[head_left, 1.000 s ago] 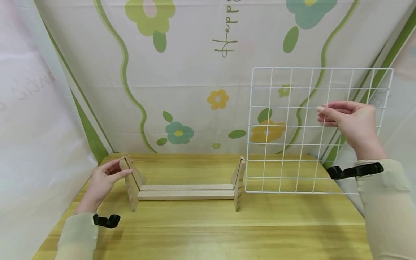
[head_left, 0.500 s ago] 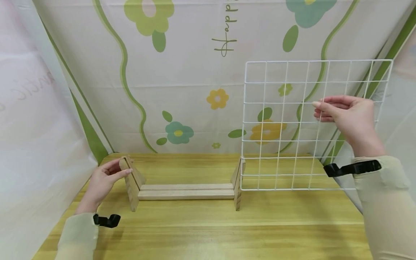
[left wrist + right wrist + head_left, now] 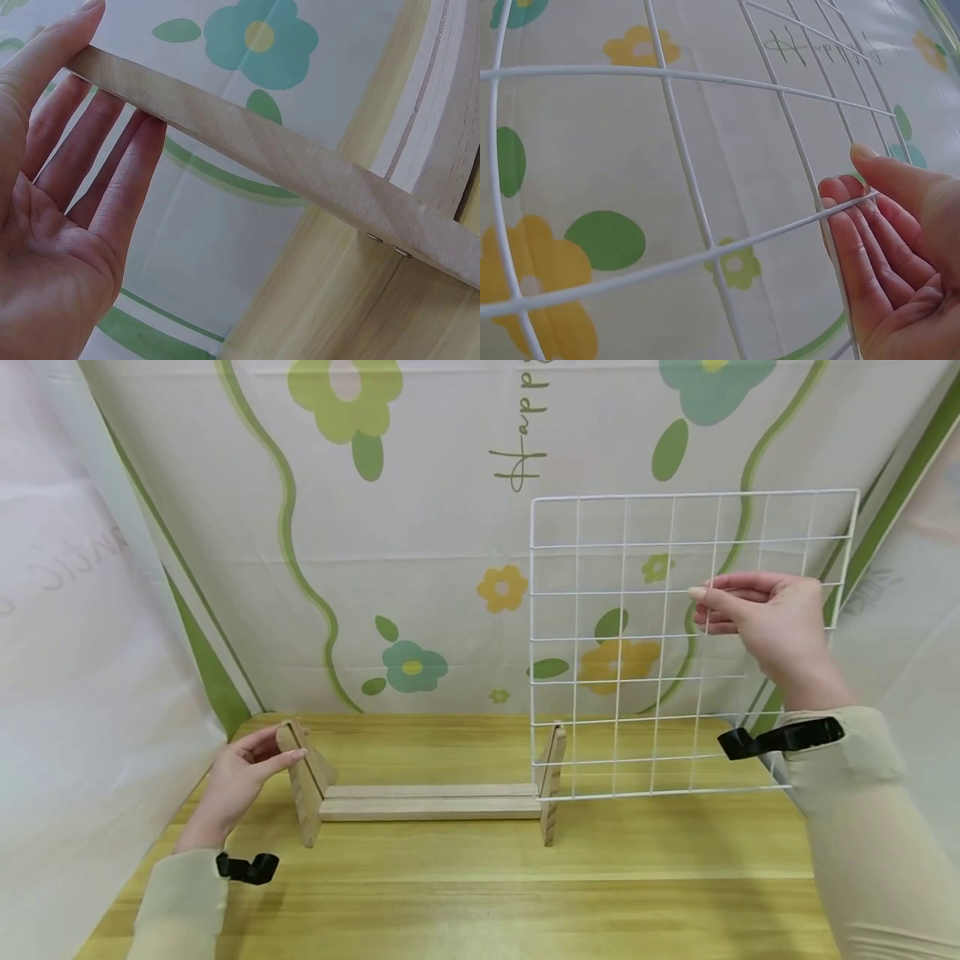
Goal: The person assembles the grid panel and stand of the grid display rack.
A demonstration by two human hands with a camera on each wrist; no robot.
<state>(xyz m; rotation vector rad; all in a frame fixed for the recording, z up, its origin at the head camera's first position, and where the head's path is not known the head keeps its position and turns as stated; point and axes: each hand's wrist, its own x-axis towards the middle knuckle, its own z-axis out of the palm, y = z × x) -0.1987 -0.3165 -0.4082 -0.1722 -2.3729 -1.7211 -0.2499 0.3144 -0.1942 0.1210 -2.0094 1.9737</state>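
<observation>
A wooden stand (image 3: 431,807) sits on the table, its low crossbar joining two upright end pieces that have slots along them. My left hand (image 3: 242,775) holds the top of the left end piece (image 3: 247,139) between thumb and fingers. With thumb and fingertips, my right hand (image 3: 783,620) pinches a white wire grid panel (image 3: 619,637) on its right half. The panel stands upright in the air. In the head view its lower left corner overlaps the right end piece (image 3: 552,777); whether they touch I cannot tell. Floral cloth shows through the grid in the right wrist view.
Beneath the stand is a wood-grain table (image 3: 480,893). A white cloth (image 3: 450,527) printed with flowers hangs behind it, and side cloths (image 3: 97,693) hang at left and right. Black bands (image 3: 795,739) circle both wrists.
My right hand has carried the wire grid panel left and slightly up, so its left edge now overlaps the stand's right end piece. My left hand and the stand have stayed put.
</observation>
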